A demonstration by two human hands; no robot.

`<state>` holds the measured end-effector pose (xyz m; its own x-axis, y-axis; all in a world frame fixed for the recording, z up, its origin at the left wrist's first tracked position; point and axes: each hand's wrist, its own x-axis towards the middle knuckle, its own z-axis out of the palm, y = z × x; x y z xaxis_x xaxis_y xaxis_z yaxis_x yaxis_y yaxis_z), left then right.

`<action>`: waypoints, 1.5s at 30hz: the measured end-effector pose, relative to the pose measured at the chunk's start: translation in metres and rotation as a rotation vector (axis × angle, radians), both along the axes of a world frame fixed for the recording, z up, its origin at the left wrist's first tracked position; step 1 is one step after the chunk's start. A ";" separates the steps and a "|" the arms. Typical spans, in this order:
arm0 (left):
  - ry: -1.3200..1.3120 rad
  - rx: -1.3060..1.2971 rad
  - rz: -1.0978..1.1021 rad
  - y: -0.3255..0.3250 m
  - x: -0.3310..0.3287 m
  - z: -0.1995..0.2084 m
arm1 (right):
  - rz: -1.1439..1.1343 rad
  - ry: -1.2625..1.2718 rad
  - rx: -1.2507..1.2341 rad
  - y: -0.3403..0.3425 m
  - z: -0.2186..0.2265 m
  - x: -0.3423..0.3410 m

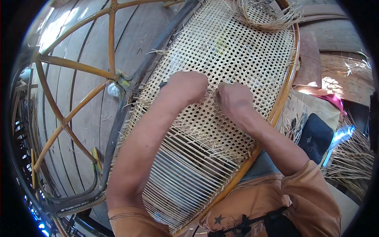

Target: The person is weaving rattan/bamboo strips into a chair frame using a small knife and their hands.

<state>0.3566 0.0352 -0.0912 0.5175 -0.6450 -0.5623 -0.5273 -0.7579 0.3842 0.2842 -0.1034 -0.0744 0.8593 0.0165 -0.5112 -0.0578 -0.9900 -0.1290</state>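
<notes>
A pale cane weave [237, 51] with open holes fills the upper part of a curved rattan frame [287, 85]. Over the middle of it, my left hand [189, 86] is closed with its knuckles up; what it grips is hidden beneath. A small dark piece [163, 84] shows at that hand's outer edge, its kind unclear. Just to the right, my right hand [236, 96] is closed too, fingertips down at the weave, and any strand in it cannot be made out. Nearer to me, the parallel cane strands [185, 166] run across the frame without the dense pattern.
A bundle of loose cane strands [264, 19] lies on the weave's far end. Jointed rattan poles [77, 65] stand left above the plank floor [90, 94]. At right are a black flat object [315, 134], a clear plastic bottle [342, 135] and more loose strands [351, 166].
</notes>
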 end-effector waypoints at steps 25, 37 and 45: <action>-0.107 0.107 -0.007 0.007 -0.002 0.029 | 0.017 -0.246 0.464 -0.009 -0.019 -0.010; -0.132 -0.028 -0.018 0.017 -0.010 0.005 | 0.169 -0.124 0.076 0.007 -0.010 -0.005; -0.045 0.013 0.032 0.020 -0.010 0.002 | 0.055 -0.144 -0.009 0.023 -0.018 -0.006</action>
